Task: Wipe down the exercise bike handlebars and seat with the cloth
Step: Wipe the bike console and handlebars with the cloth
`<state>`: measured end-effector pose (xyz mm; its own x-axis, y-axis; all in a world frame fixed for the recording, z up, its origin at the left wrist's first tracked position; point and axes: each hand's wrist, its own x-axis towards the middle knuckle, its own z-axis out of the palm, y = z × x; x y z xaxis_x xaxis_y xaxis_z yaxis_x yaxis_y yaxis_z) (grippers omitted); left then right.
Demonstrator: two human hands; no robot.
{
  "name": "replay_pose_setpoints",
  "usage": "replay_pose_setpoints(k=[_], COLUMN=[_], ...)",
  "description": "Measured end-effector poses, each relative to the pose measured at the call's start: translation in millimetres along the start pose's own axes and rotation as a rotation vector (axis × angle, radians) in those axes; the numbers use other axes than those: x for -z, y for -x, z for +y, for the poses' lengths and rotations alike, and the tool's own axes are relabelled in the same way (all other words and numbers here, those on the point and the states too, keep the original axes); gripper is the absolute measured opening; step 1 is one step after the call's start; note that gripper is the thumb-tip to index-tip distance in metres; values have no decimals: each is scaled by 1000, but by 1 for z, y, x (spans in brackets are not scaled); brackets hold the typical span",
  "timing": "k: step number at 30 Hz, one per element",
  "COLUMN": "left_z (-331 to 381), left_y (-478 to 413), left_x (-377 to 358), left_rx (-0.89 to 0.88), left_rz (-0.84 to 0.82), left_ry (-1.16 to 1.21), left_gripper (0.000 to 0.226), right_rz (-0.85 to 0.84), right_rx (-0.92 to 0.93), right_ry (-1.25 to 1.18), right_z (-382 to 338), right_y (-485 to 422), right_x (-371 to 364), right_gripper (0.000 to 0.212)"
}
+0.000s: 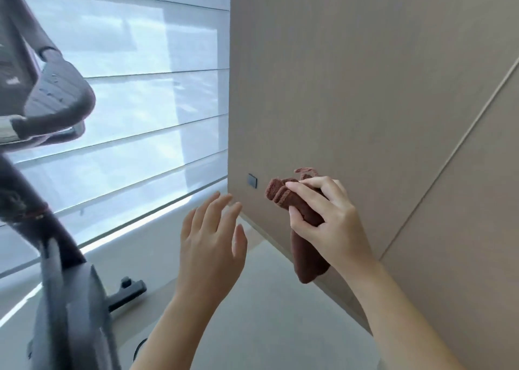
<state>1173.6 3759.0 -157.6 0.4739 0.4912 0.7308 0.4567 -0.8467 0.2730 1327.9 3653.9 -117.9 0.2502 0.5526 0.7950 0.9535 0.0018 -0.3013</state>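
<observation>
Cloth (309, 260) gripped by right hand (328, 215), left hand (210, 243) spread empty, exercise bike (70, 299) at left, blinds (140, 102) behind.

Cloth (307, 212): dark brown, terry-like ribbed texture, bunched into a thick roll with a stitched hem showing at its upper end. Gripped mid-length by the right hand (328, 218), fingers and thumb curled round it. Upper end sticks out past the fingertips; lower end hangs free below the palm; a small loop of fabric shows above the knuckles. Cloth is well apart from the exercise bike (70, 313), which is dark grey, motion-blurred, and cut by the left edge of the view. Handlebar (59, 97): dark, curved, with a ribbed padded section, upper left, nothing touching it. Cloth not in contact with any bike part.
</observation>
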Motion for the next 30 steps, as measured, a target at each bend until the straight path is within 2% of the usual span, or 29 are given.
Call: replay_pose_setpoints(k=[10,15,25,30], left_z=[-68,-86,-141,-181], left_y=[-72,-112,-114,-118], left_x=[-33,-44,1,25], left_rx=[264,338,464,461], left_rz=[164,228,309,338], left_ry=[-303,-447,-727,-744], left_gripper=[32,31,31,34], right_rz=[-122,-178,-285,-268], right_rx=[249,369,475,516], right_ry=[-349,-496,-787,-819], right_z=[48,59,3,-30], right_y=[-116,-162,-200,-230], right_x=[-125,-175,-264,-291], right_gripper=[32,32,32,33])
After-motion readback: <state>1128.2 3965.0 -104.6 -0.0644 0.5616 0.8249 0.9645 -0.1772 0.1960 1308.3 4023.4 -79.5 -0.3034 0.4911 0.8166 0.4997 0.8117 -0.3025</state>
